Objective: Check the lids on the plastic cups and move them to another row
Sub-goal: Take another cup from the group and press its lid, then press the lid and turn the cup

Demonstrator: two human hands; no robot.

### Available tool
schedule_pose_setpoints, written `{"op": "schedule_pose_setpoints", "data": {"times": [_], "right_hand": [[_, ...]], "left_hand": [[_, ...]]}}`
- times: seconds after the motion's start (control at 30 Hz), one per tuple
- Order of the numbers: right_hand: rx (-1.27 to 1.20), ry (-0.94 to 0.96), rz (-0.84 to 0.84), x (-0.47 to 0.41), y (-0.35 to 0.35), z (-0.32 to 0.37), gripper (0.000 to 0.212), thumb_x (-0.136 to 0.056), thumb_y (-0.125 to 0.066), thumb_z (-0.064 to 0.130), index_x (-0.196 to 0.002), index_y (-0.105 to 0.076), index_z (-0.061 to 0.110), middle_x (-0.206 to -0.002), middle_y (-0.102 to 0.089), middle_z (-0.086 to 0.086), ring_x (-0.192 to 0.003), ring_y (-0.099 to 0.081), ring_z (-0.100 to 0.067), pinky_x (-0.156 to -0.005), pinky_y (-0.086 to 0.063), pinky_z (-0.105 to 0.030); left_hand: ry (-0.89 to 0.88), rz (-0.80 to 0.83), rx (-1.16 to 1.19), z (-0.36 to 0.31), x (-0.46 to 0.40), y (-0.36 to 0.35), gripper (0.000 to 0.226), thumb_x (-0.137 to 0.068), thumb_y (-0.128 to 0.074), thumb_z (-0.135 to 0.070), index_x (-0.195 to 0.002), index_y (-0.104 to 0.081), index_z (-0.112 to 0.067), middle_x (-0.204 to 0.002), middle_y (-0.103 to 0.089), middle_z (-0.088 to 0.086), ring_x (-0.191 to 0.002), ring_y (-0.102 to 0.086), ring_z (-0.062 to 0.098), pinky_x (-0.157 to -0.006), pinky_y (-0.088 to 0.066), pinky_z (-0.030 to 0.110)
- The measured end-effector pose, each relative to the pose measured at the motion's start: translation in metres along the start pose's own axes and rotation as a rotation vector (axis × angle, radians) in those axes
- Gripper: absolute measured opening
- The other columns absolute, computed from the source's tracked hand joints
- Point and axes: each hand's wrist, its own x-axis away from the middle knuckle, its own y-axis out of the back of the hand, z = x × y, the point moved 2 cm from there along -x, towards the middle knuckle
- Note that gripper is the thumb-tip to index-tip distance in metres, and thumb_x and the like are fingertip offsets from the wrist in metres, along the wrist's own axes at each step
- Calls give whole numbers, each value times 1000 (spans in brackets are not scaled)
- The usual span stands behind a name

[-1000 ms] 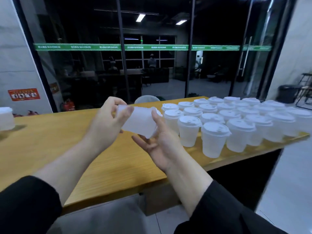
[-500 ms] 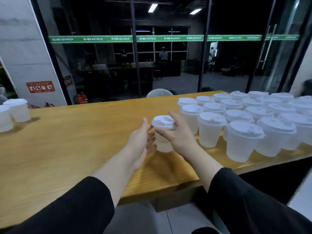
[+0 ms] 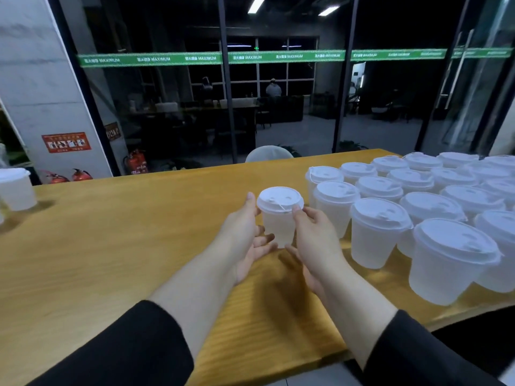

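A translucent plastic cup (image 3: pixel 279 227) with a white lid (image 3: pixel 279 198) is upright over the wooden table (image 3: pixel 117 246), just left of the cup block. My left hand (image 3: pixel 243 238) cups its left side, with the thumb beside the lid rim and the fingers curled under the base. On the cup's right side, my right hand (image 3: pixel 313 240) grips it, its thumb tip touching the lid's edge. Whether the base touches the table I cannot tell.
Several rows of lidded cups (image 3: pixel 423 207) fill the table's right part, the nearest (image 3: pixel 448 263) close to the front edge. At the far left edge stands another lidded cup (image 3: pixel 15 188). A white chair back (image 3: pixel 269 154) shows behind the table, with a glass wall beyond.
A second ago the cup was tilted on its side, high in both hands. It is now upright and lower by the table. My left hand has closed in under its base.
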Motion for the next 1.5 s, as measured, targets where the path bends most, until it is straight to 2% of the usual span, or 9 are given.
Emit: {"op": "schedule_pose_setpoints", "data": {"times": [0.1, 0.4, 0.63, 0.83, 0.97, 1.07, 1.2, 1.37, 1.5], "right_hand": [[-16, -40, -17, -21, -13, -1, 39, -102, -53, 44, -133, -56, 21, -123, -65, 3, -116, -63, -19, -104, -52, -48], [-59, -94, -22, -53, -29, -7, 35, -102, -43, 42, -110, -69, 20, -109, -73, -1, -105, -69, -20, -99, -55, -43], [-322, -286, 88, -21, -42, -7, 22, -109, -50, 27, -126, -53, 15, -120, -61, -5, -115, -60, -24, -105, -50, -43], [-335, -238, 364, 13, -133, 1, 33, -108, -42, 16, -138, -53, 4, -138, -60, -18, -128, -58, -35, -104, -46, -44], [-307, -267, 532, 48, -240, -5, 36, -108, -45, 20, -139, -52, 2, -132, -64, -19, -120, -63, -36, -100, -49, -46], [-253, -299, 644, 90, -329, -16, 32, -108, -48, 24, -134, -54, 5, -127, -66, -16, -115, -65, -32, -99, -51, -45], [-193, -273, 769, 148, -431, -32, 16, -108, -50, 26, -112, -61, 15, -123, -68, -7, -115, -66, -27, -103, -52, -44], [-100, -126, 940, 203, -525, -46, 16, -103, -56, 40, -105, -66, 29, -109, -72, 15, -112, -67, -9, -90, -55, -31], [-82, 8, 1041, 227, -571, -56, 16, -104, -51, 47, -104, -65, 40, -107, -70, 25, -115, -64, -5, -99, -50, -33]], "left_hand": [[9, 6, 2, -9, -33, -5, 59, -107, -38, -57, -153, -45, -20, -151, -51, 21, -112, -70, 38, -79, -63, 40], [25, 24, 0, -21, -98, -14, 65, -106, -34, -61, -156, -41, -21, -162, -37, 22, -129, -59, 43, -99, -56, 47], [-121, -77, -71, -21, -72, 46, 63, -109, -36, -53, -155, -42, -11, -158, -42, 24, -141, -49, 36, -112, -47, 48], [-347, -382, -156, -40, -17, 185, 51, -110, -39, -47, -140, -56, -11, -141, -61, 7, -131, -59, 21, -107, -51, 37], [-489, -696, -157, -58, 37, 298, 31, -109, -44, -42, -103, -66, -21, -123, -71, 2, -116, -67, 17, -100, -56, 43], [-608, -943, -196, -65, 79, 375, 33, -96, -45, -53, -87, -66, -30, -102, -77, -1, -104, -72, 17, -96, -57, 52], [-741, -1230, -282, -70, 135, 445, 30, -95, -44, -48, -79, -63, -32, -84, -73, -12, -86, -70, 4, -85, -57, 40], [-953, -1580, -108, -65, 175, 505, 18, -100, -47, -41, -89, -59, -32, -104, -66, 8, -98, -62, 22, -89, -51, 37], [-898, -1647, -5, -72, 173, 538, 23, -107, -50, -26, -125, -57, -12, -131, -57, 10, -115, -57, 18, -102, -45, 31]]}}
